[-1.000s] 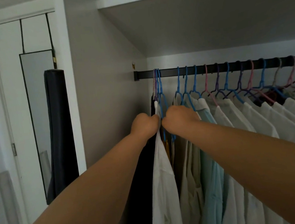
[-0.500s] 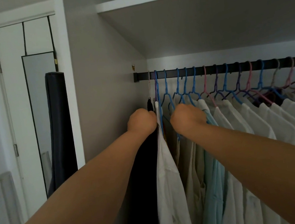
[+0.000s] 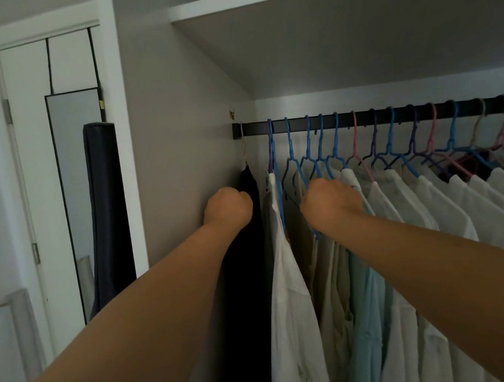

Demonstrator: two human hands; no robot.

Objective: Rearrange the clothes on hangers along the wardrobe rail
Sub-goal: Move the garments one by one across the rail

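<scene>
At the rail's (image 3: 393, 115) left end, the left hand (image 3: 228, 206) is fisted against the dark garment (image 3: 249, 188); whether it grips cannot be told. A white shirt (image 3: 284, 268) hangs between both hands. The right hand (image 3: 331, 201) clutches blue hangers (image 3: 312, 152). Judged light, soft fabric, stiff plastic; hold at hanger shoulders.

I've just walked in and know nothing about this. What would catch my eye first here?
Two bare forearms reach into a wardrobe, the left hand against a dark garment at the rail's left end, the right hand among the pale shirts. Above them a black rail carries a row of blue, pink and purple hangers. Off to the left, a narrow mirror hangs on a door.
</scene>
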